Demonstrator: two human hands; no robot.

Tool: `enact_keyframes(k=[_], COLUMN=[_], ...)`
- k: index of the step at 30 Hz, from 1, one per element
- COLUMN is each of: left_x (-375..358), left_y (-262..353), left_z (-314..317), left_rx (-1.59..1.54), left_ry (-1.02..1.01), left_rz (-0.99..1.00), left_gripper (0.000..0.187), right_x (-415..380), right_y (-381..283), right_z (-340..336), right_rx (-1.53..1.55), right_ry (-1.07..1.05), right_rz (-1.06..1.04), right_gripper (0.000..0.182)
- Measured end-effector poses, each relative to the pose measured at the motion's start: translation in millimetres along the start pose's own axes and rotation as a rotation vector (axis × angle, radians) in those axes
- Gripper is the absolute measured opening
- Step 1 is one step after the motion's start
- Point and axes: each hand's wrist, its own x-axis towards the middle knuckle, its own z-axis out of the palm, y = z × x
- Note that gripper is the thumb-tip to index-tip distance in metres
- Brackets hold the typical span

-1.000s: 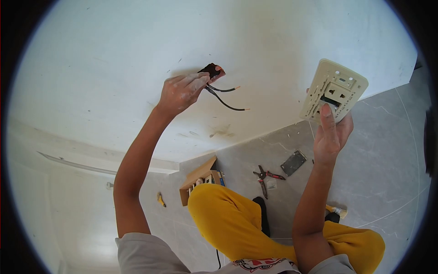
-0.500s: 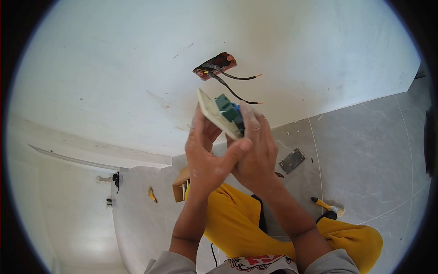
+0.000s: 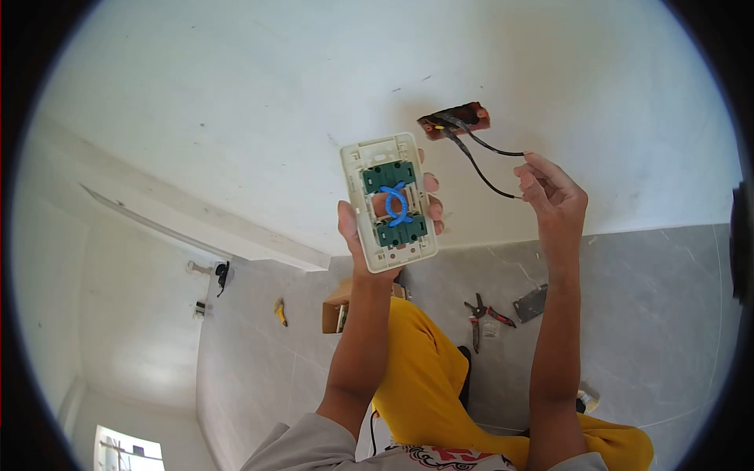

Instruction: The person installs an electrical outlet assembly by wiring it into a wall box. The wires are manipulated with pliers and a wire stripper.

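White wall [image 3: 259,141] fills most of the upper view, meeting the grey floor [image 3: 660,314] along a slanting edge below the two hands. A reddish wall box [image 3: 477,116] sits sunk in it, rough at the rim, with an upper black wire [image 3: 496,151] and a lower black wire [image 3: 478,169] curving out to the right.

Over by the box, down and to its left, the person's left hand [image 3: 367,257] has the socket plate [image 3: 353,196] gripped across its width, thumb on one long edge, fingertips round the other. Its back faces me: two green modules [image 3: 389,177], joined by blue wires [image 3: 397,206], inside a cream rim. The plate's upper right corner comes near the box, without covering it.

The right hand [image 3: 559,200] is at the wires' free ends, fingers bent; I can't tell whether either end is really pinched. Between that hand and the plate's right edge there's a stretch of wall, crossed by the lower wire.

Down on the floor, the pliers [image 3: 478,312] lie just beside a dark rectangular piece [image 3: 532,303], well apart from the cardboard box [image 3: 336,308] near the left forearm.
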Motion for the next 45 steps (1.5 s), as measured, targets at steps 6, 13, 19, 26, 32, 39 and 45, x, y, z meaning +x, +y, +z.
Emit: enact_keyframes(k=[6, 13, 19, 26, 32, 39, 45], left_x=[-1.9, -3.0, -8.5, -16.3, -17.3, -17.8, -16.4], left_y=[3.3, 6.7, 12.8, 21.9, 30.0, 31.5, 27.7], left_z=[-13.4, -9.6, -21.6, -34.7, -39.5, -58.5, -70.0], left_rx=[-0.135, 0.172, 0.375, 0.441, 0.459, 0.561, 0.517], left_ry=[-0.086, -0.006, -0.017, 0.023, 0.096, 0.007, -0.017], left_rz=[-0.078, 0.109, 0.206, 0.234, 0.245, 0.211, 0.235], left_gripper=[0.103, 0.104, 0.097, 0.101, 0.102, 0.098, 0.101], right_x=[29.0, 36.9, 8.5, -37.0, -20.9, 11.7, 10.0], right_y=[-2.3, -5.7, 16.1, 66.7, 36.1, 32.7, 29.2], right_z=[4.0, 18.6, -16.9, 27.8, 70.5, 70.9, 80.3], right_rx=[-0.021, 0.017, -0.032, 0.677, 0.374, 0.066, -0.148], right_ry=[-0.195, -0.225, -0.056, -0.158, -0.168, -0.458, -0.493], right_rz=[0.03, -0.112, 0.01, 0.037, -0.278, -0.306, -0.349], right_gripper=[0.027, 0.028, 0.039, 0.034, 0.025, 0.011, 0.01])
